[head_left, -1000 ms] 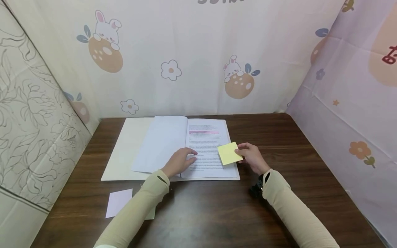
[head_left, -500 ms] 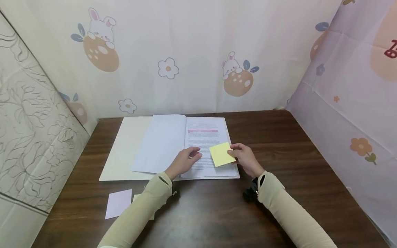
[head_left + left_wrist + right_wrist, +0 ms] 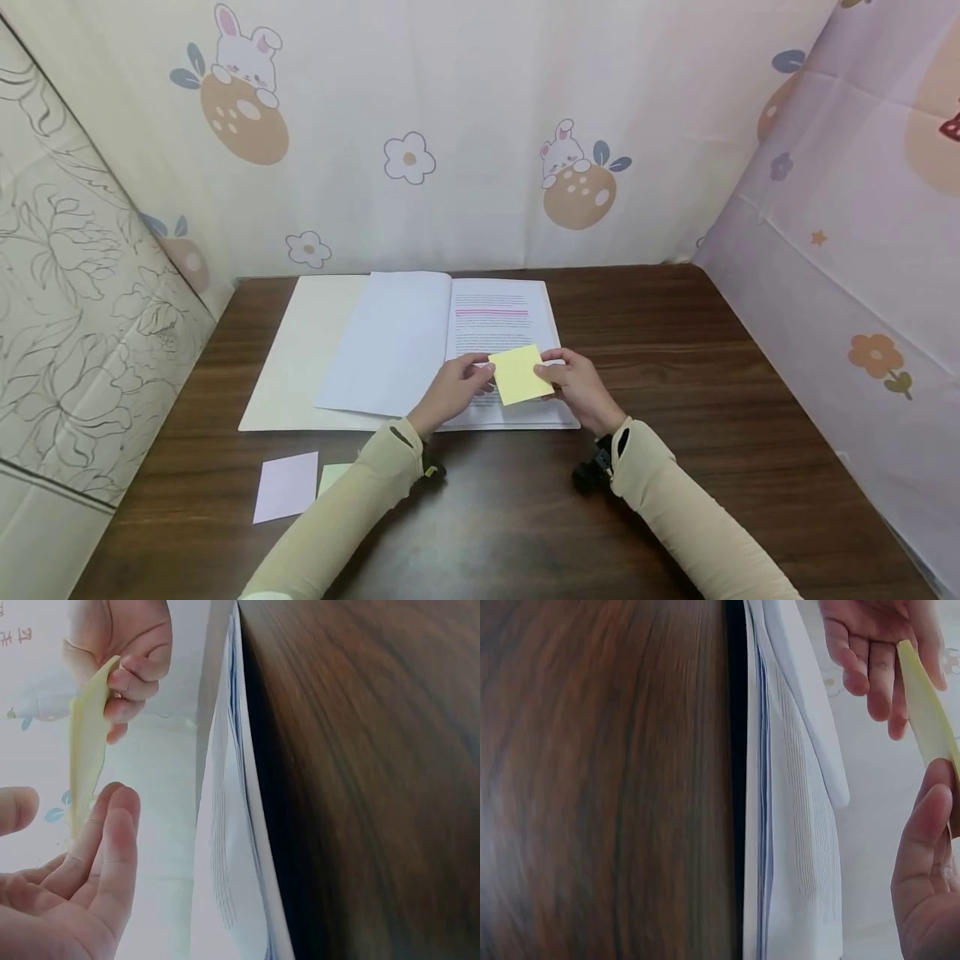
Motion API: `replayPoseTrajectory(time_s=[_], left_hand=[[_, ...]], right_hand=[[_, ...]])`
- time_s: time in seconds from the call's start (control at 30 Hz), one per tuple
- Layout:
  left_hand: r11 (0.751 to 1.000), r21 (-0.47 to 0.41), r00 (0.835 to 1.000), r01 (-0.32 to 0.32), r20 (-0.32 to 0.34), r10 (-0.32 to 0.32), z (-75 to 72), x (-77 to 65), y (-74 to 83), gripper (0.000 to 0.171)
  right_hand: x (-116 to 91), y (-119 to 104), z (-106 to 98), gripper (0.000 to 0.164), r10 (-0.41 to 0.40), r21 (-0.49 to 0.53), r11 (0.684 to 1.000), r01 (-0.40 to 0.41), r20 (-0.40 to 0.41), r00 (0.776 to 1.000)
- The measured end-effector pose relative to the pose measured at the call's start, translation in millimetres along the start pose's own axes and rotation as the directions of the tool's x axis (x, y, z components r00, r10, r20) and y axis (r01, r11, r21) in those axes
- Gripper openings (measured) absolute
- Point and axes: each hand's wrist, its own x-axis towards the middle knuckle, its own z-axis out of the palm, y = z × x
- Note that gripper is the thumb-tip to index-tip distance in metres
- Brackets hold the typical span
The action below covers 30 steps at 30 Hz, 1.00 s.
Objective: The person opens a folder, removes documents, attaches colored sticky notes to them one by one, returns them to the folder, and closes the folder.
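A yellow sticky note pad (image 3: 521, 375) is held above the right page of an open book (image 3: 491, 321). My right hand (image 3: 585, 390) pinches it by its right edge, thumb on top and fingers underneath. At the opposite edge is my left hand (image 3: 452, 390), its thumb and fingers spread on either side of the pad. In the left wrist view, the left fingers (image 3: 112, 855) look nearly straight, and a gap shows between the thumb and the pad (image 3: 90, 742). From the right wrist, the pad (image 3: 922, 705) is seen almost edge-on. The pad covers part of the printed text.
A lilac paper square (image 3: 287, 487) lies on the dark wooden table (image 3: 495, 517) at the front left. Beside it, a pale green square (image 3: 332, 475) is partly hidden by the left sleeve. A patterned curtain (image 3: 480, 142) stands behind the table.
My right hand has carried the yellow pad leftward over the page. My left hand has shifted slightly right, so that its fingers now meet the pad's left edge.
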Motion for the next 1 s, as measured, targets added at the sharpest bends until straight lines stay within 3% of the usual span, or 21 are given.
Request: replayPoseTrajectory(time_s=[0.27, 0.43, 0.53, 0.63, 0.83, 1.0], left_hand=[[0.978, -0.183, 0.994, 0.098, -0.035, -0.106, 4.8, -0.7, 1.5, 0.036], [0.957, -0.261, 0.992, 0.123, 0.003, -0.127, 4.7, -4.9, 8.3, 0.037], [0.952, -0.277, 0.991, 0.132, 0.026, -0.129, 5.7, -5.7, 8.6, 0.037], [0.949, -0.281, 0.99, 0.143, 0.027, -0.141, 7.5, -3.2, 3.4, 0.036], [0.94, -0.304, 0.988, 0.153, 0.021, -0.154, 8.1, -2.3, -0.7, 0.035], [0.935, -0.312, 0.986, 0.167, 0.024, -0.167, 8.2, -2.4, -0.3, 0.034]], right_hand=[[-5.0, 1.9, 7.4, 0.035, 0.005, 0.053, 0.999, -0.009, 0.075, 0.997], [-6.0, 1.6, 10.1, 0.035, -0.021, 0.075, 0.997, 0.014, 0.102, 0.995], [-6.0, 3.1, 12.8, 0.033, -0.054, 0.039, 0.998, 0.051, 0.073, 0.996], [-6.6, 6.0, 15.9, 0.035, -0.123, -0.059, 0.99, 0.124, 0.029, 0.992], [-10.7, 6.9, 18.7, 0.048, -0.265, -0.245, 0.934, 0.262, 0.021, 0.964], [-12.0, 6.4, 19.5, 0.046, -0.398, -0.395, 0.827, 0.399, 0.09, 0.913]])
